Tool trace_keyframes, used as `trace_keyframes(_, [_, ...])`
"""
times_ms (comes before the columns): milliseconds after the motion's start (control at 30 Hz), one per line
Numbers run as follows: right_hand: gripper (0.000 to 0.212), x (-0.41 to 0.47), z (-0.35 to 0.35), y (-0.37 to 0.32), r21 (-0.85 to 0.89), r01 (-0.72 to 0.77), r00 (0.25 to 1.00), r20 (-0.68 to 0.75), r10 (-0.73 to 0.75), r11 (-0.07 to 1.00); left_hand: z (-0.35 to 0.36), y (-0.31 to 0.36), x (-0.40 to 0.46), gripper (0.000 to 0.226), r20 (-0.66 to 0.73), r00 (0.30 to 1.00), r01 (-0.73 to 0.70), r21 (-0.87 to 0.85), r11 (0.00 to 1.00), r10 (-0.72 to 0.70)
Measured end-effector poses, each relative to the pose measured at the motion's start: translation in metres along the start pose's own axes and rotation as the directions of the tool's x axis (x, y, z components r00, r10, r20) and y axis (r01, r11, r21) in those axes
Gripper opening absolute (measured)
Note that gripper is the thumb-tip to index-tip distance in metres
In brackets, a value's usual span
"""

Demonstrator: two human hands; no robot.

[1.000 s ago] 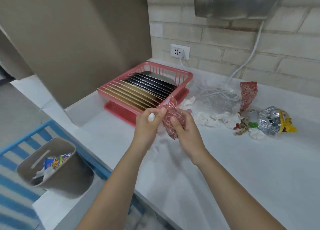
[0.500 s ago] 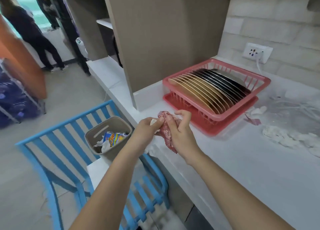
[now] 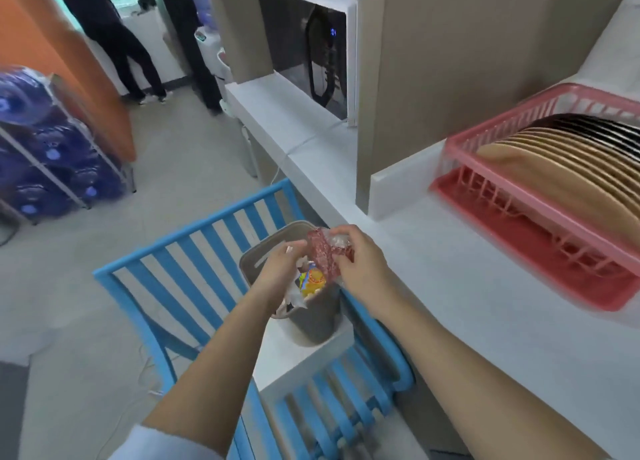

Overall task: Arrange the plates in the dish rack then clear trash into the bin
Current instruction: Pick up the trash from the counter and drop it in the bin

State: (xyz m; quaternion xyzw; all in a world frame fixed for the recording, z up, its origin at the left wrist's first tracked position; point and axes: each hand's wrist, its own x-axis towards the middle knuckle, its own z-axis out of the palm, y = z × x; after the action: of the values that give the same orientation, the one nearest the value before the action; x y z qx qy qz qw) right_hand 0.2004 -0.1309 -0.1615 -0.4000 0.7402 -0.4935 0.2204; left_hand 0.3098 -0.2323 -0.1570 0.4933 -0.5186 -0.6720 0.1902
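White countertop (image 3: 502, 286) runs along my right, bearing the pink dish rack (image 3: 460, 147) packed with upright tan and black plates (image 3: 561, 158). Over the grey bin (image 3: 311, 324) on a blue chair (image 3: 180, 269), I see a crumpled red wrapper (image 3: 320, 251) pinched by both hands: my right hand (image 3: 360, 262) curls around it, while my left hand (image 3: 280, 265) grips its edge.

Dish rack (image 3: 460, 147), right: pink, red tray beneath. Plates (image 3: 568, 175): tan near, black far. Bin (image 3: 311, 328): grey. Wrapper (image 3: 320, 251): red speckled. Chair (image 3: 180, 279): blue-and-white striped. Surface (image 3: 502, 321): white.
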Motion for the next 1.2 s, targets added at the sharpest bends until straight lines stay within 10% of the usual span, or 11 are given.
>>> trace_keyframes(133, [0.041,0.02,0.029,0.019,-0.087,-0.081,0.997,0.0,0.081,0.993,-0.021,-0.012,0.04,0.032,-0.122,0.986,0.098,-0.146,0.984,-0.116])
trace_keyframes(300, [0.038,0.035,0.047,0.029,-0.11,-0.141,0.989,-0.063,0.135,0.984,-0.023,-0.026,0.08,0.042,-0.285,0.959,0.086,0.315,0.945,0.008])
trace_keyframes(467, [0.039,0.056,0.057,0.032,-0.179,-0.088,0.996,-0.051,0.08,0.98,-0.039,-0.061,0.104,0.03,0.059,0.968,-0.153,0.91,0.385,0.245])
trace_keyframes(667, [0.043,0.08,0.08,0.037,-0.379,-0.005,0.988,0.139,0.063,0.925,-0.048,-0.05,0.118,0.024,0.163,0.986,-0.163,0.987,0.016,-0.034])
trace_keyframes(900, [0.04,0.093,0.119,0.057,-0.546,0.127,0.894,0.424,0.143,0.828,-0.085,-0.048,0.109,0.021,-0.062,0.879,-0.088,0.953,0.289,0.472])
trace_keyframes(1033, [0.047,0.101,0.139,0.078,-0.616,0.276,0.695,0.658,0.289,0.738,-0.11,-0.048,0.107,0.058,-0.238,0.933,0.052,0.831,0.554,0.269])
trace_keyframes(1200, [0.043,0.109,0.156,0.094,-0.676,0.362,0.497,0.722,0.48,0.642,-0.119,-0.047,0.105,0.041,-0.183,0.981,0.072,0.662,0.746,0.068])
